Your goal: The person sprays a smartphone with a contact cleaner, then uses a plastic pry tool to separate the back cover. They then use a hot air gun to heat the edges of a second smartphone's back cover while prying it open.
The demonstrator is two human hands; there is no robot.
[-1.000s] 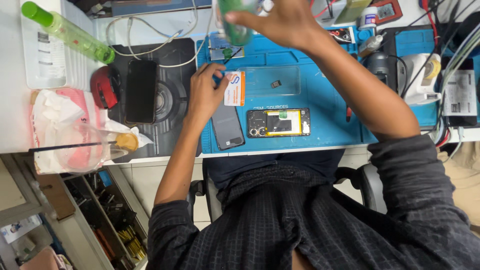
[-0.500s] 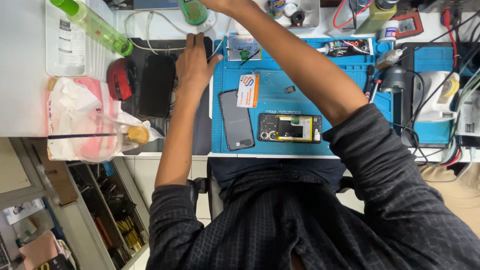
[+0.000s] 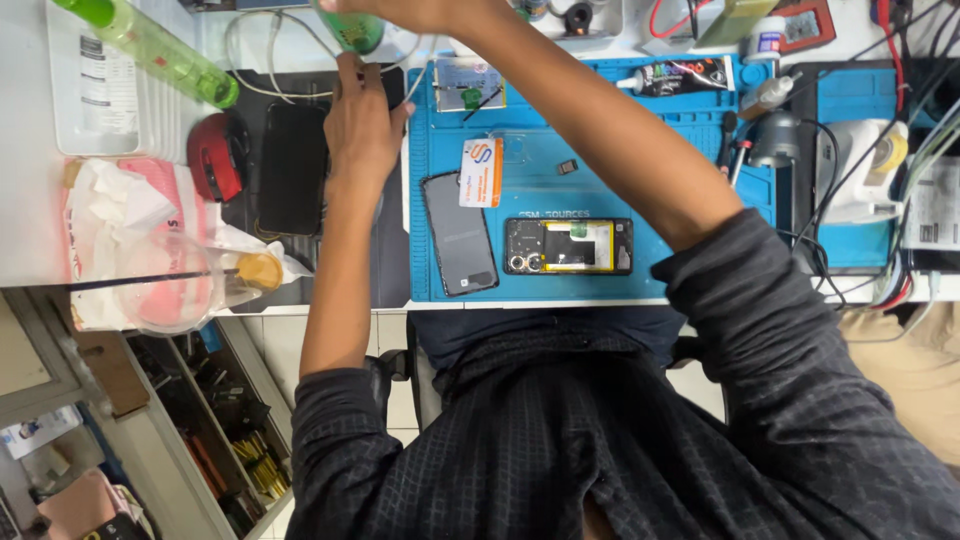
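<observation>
Green bottle [image 3: 352,28] sits at the far edge of the bench, gripped from above by the right hand [image 3: 400,12], which is mostly cut off by the frame. Just below it, the left hand [image 3: 360,125] lies open, fingers spread on a dark pad [image 3: 300,180]; right of that hand lie a dark phone panel [image 3: 459,234] and an opened phone [image 3: 568,246].

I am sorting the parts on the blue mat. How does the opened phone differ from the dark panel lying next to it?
The opened phone lies lengthwise across the blue mat, while the dark panel lies nearly at a right angle to it. The opened phone shows its inner parts, with a yellow area and camera lenses; the dark panel is a plain, smooth grey-black face. An orange and white card overlaps the dark panel's far end; nothing covers the opened phone. Both lie flat, untouched by either hand.
</observation>
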